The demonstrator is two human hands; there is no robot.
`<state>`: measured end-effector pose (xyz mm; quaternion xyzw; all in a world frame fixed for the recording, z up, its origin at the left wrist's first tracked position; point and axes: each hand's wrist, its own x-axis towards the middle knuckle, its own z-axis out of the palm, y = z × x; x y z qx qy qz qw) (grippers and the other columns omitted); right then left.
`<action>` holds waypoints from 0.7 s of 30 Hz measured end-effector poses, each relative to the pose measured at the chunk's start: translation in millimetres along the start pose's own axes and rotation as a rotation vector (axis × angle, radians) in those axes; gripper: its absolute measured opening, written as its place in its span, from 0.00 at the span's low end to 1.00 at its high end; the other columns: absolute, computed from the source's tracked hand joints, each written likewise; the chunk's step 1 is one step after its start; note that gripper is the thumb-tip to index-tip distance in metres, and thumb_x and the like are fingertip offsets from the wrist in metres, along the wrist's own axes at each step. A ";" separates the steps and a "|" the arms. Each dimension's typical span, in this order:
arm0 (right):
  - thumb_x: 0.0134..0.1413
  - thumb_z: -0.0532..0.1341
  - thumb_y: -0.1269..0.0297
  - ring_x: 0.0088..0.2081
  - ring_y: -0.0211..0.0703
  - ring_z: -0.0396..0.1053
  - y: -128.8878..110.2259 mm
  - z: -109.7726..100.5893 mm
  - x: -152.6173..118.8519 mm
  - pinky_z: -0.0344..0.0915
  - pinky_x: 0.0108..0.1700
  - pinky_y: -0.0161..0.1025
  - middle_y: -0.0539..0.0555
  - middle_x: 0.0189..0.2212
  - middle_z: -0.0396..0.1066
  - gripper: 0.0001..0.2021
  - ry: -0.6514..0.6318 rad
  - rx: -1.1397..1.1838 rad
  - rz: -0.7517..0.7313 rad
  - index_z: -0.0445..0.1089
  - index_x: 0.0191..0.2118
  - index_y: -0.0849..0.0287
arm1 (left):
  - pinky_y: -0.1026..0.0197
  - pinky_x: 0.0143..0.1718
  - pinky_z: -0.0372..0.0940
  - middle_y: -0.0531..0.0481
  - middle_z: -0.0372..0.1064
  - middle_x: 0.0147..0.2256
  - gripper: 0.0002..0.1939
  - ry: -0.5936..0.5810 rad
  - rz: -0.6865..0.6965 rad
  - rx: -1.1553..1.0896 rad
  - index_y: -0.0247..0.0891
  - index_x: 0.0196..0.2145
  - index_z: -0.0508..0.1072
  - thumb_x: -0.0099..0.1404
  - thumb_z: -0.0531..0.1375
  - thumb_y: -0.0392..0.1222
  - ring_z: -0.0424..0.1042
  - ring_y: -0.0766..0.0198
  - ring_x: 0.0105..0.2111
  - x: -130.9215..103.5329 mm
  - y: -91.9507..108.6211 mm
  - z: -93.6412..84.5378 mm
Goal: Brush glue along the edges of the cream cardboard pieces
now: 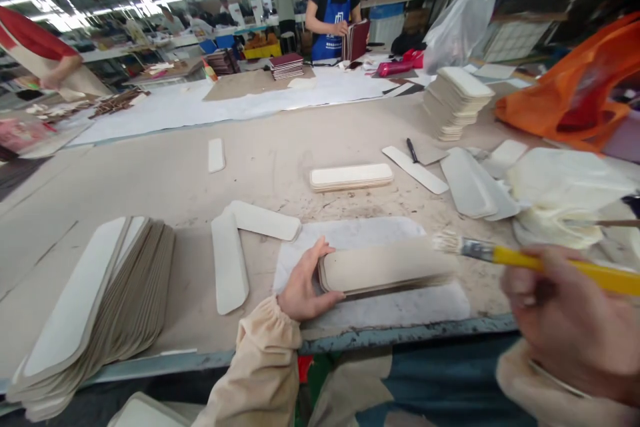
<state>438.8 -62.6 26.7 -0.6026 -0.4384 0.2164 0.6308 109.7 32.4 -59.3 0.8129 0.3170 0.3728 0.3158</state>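
Note:
My left hand (306, 283) is closed around the left end of a low stack of beige rounded-end boards (380, 263), thumb along the near edge and fingers at the far side. Beneath that stack lies a white sheet (425, 310) near the table's front edge. In my right hand (565, 313) is a flat paintbrush (530, 259) with a yellow handle. Its pale bristles are at the stack's right end; whether they touch it I cannot tell. Two loose white boards (230, 263) overlap left of my left hand.
A tall leaning pile of boards (135, 287) stands at the left front edge. Further back are a small stack (350, 177), a black pen (411, 150) and another pile (457, 103). Plastic bags (560, 187) crowd the right. A person in a blue apron (334, 13) works across the table.

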 end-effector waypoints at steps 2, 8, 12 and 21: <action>0.58 0.60 0.52 0.17 0.37 0.54 -0.6 39.4 -11.9 0.51 0.18 0.36 0.48 0.16 0.55 0.08 -0.036 0.238 0.153 0.67 0.35 0.50 | 0.41 0.62 0.53 0.37 0.62 0.56 0.53 0.001 0.007 0.006 0.39 0.68 0.39 0.55 0.67 0.49 0.61 0.46 0.59 0.3 -0.3 -0.1; 0.60 0.58 0.48 0.17 0.35 0.56 -4.0 112.6 -37.7 0.53 0.18 0.33 0.47 0.17 0.63 0.15 -0.317 0.169 0.137 0.66 0.37 0.56 | 0.43 0.60 0.56 0.40 0.62 0.56 0.55 0.025 0.034 -0.011 0.43 0.68 0.38 0.54 0.68 0.47 0.62 0.48 0.58 0.1 -3.3 1.6; 0.62 0.57 0.49 0.17 0.34 0.57 1.2 127.5 -41.8 0.56 0.20 0.33 0.47 0.17 0.63 0.15 -0.382 0.111 0.117 0.65 0.35 0.57 | 0.43 0.60 0.57 0.38 0.62 0.57 0.55 0.012 0.006 -0.014 0.40 0.68 0.39 0.53 0.68 0.47 0.63 0.48 0.57 -0.1 -5.1 1.9; 0.58 0.59 0.48 0.19 0.38 0.59 19.4 132.4 -42.0 0.56 0.22 0.36 0.43 0.17 0.64 0.10 -0.426 0.073 0.068 0.67 0.34 0.46 | 0.44 0.61 0.53 0.39 0.59 0.58 0.48 -0.016 0.026 -0.018 0.37 0.68 0.36 0.60 0.61 0.44 0.60 0.47 0.58 -1.1 1.0 -1.1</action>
